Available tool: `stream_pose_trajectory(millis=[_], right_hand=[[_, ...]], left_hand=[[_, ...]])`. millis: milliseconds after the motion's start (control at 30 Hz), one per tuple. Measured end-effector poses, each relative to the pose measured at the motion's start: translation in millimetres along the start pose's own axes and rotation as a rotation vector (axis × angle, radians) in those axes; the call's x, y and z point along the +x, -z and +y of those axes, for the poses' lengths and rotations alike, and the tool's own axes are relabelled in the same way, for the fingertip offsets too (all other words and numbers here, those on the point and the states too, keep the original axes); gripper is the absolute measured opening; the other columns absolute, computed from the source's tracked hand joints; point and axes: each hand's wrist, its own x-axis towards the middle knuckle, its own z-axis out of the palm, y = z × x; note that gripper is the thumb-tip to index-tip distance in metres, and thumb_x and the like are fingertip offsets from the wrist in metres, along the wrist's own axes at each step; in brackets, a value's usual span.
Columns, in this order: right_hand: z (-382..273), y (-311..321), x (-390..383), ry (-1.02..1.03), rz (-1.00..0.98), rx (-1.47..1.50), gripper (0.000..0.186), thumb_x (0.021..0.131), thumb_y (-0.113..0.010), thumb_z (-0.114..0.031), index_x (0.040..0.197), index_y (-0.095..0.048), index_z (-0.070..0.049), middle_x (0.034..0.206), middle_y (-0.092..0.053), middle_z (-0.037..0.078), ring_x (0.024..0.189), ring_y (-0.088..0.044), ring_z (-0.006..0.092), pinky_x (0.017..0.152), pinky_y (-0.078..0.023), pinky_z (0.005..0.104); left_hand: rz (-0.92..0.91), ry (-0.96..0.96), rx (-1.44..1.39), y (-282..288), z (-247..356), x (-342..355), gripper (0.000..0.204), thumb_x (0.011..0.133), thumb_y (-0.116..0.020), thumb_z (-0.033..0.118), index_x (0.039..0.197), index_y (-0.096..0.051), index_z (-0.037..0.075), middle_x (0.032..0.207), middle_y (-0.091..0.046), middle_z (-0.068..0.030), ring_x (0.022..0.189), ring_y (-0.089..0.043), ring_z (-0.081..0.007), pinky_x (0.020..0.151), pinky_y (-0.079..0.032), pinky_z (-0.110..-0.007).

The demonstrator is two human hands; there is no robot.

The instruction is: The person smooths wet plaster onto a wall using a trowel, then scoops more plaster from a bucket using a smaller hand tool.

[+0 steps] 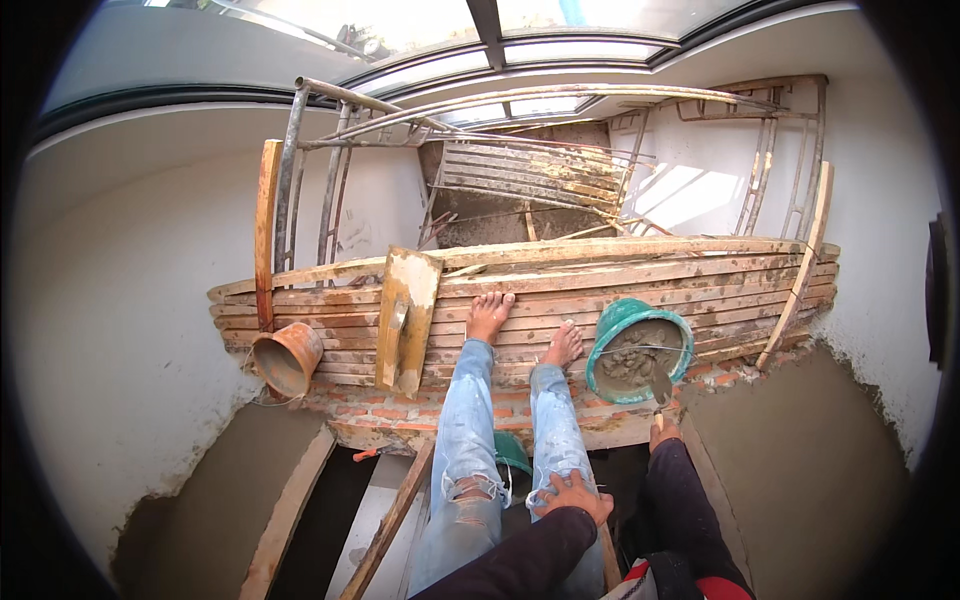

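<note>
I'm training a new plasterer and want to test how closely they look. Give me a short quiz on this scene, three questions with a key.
1. What does the right hand hold?
2. True or false: the left hand holds a brush.
3. Fill in the blank: the float lies between the left foot and the ____ bucket.

Key:
1. A trowel, with its blade at the mortar.
2. False; it rests on the right leg.
3. Orange.
</note>
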Motion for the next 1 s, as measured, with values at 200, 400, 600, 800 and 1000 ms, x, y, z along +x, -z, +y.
stream_pose_trajectory(millis=[200,400,600,800,1000], right_hand=[[-51,-29,96,-0.37,-0.499,1.164,0.04,0.094,-0.055,-0.041,0.117,-0.055,-0.009,0.08,-0.056,0.01,0.06,-0.052,0.0206,0.056,-0.047,0.0354],[-28,0,31,-0.458,-1.166,1.958,0.041,0.096,-0.049,-0.047,0.12,-0.053,-0.014,0.07,-0.049,0.002,0.049,-0.044,0.0114,0.045,-0.04,0.0264],[-68,6,4,-0.471,-0.941,1.684,0.035,0.097,-0.048,-0.04,0.119,-0.051,-0.014,0.067,-0.048,0.003,0.046,-0.041,0.0132,0.042,-0.037,0.029],[-57,5,98,0.036,-0.22,0.399,0.037,0.093,-0.056,-0.034,0.12,-0.056,-0.008,0.087,-0.062,0.016,0.072,-0.061,0.0289,0.064,-0.05,0.0431],[-53,64,63,0.117,-0.102,-0.203,0.044,0.09,-0.058,-0.031,0.128,-0.052,-0.01,0.107,-0.065,0.021,0.103,-0.063,0.035,0.086,-0.05,0.0476]], left_hand=[[-0.052,-0.017,0.0,20,-7,4,0.083,0.076,-0.058,0.055,0.145,-0.03,0.018,0.153,-0.019,-0.02,0.135,-0.024,-0.0535,0.103,-0.025,-0.067],[-0.084,-0.006,0.014,34,-13,13,0.084,0.076,-0.057,0.056,0.146,-0.029,0.018,0.154,-0.018,-0.0201,0.136,-0.022,-0.0535,0.103,-0.025,-0.066],[-0.035,-0.008,0.028,22,-10,23,0.086,0.077,-0.056,0.056,0.148,-0.027,0.018,0.155,-0.016,-0.0198,0.137,-0.021,-0.0533,0.105,-0.023,-0.066],[-0.076,-0.04,0.11,27,26,4,0.084,0.078,-0.054,0.054,0.148,-0.026,0.018,0.155,-0.016,-0.02,0.137,-0.021,-0.0527,0.106,-0.023,-0.066],[0.048,0.008,0.126,-8,48,5,0.08,0.077,-0.054,0.05,0.146,-0.032,0.017,0.153,-0.024,-0.0209,0.134,-0.03,-0.0514,0.104,-0.028,-0.065]])
